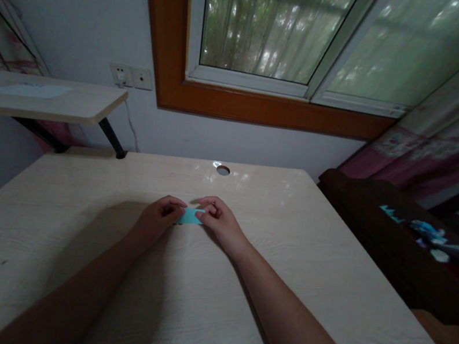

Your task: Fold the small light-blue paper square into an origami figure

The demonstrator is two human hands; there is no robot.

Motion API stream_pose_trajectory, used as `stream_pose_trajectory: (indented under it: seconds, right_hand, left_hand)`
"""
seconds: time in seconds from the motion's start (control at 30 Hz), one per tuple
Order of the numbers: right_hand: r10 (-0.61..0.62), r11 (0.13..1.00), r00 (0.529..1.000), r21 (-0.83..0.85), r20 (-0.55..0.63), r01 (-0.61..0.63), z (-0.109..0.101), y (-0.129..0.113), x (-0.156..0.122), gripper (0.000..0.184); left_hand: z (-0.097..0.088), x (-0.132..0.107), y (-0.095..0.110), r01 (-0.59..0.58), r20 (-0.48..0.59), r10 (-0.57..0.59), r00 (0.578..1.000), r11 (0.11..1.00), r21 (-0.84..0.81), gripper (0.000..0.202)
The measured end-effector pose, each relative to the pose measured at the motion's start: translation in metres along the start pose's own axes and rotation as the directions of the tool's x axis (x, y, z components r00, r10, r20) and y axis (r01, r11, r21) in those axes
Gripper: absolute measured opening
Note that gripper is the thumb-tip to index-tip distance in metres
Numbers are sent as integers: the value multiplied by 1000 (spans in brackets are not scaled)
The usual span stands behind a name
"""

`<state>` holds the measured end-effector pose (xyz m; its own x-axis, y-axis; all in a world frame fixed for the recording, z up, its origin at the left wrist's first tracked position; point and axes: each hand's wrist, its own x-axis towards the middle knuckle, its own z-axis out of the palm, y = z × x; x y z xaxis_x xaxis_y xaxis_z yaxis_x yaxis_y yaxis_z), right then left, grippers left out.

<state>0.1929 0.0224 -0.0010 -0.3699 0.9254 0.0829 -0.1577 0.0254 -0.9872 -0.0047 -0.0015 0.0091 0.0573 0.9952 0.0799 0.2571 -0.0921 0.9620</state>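
Observation:
A small turquoise piece of paper point(191, 216) is stretched between my two hands, low over the pale wooden desk point(260, 306). My left hand point(159, 214) pinches its left end, thumb and fingers closed. At the other end, my right hand point(220, 221) grips the paper between thumb and forefinger, the remaining fingers curled. Both ends are partly covered by my fingertips. Whether the paper touches the desktop I cannot tell.
A raised shelf point(91, 102) on black legs stands at the back left, a pale sheet point(32, 89) lying on it. Near the back edge is a round cable hole point(223, 170). To the right, dark wooden furniture point(371, 243) holds assorted items. A window point(275, 27) is behind.

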Motion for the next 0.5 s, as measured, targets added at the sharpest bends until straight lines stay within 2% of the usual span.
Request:
stream_pose_trajectory:
  seconds: [0.2,0.5]
  right_hand:
    - [-41,998,997,-48,61,44,3,-1,-5,33]
    - [-83,982,994,-161,74,94,4,-3,-7,28]
  left_hand:
    - [1,0,-2,-46,29,45,999,998,37,22]
    - [1,0,-11,-103,24,102,995,993,63,22]
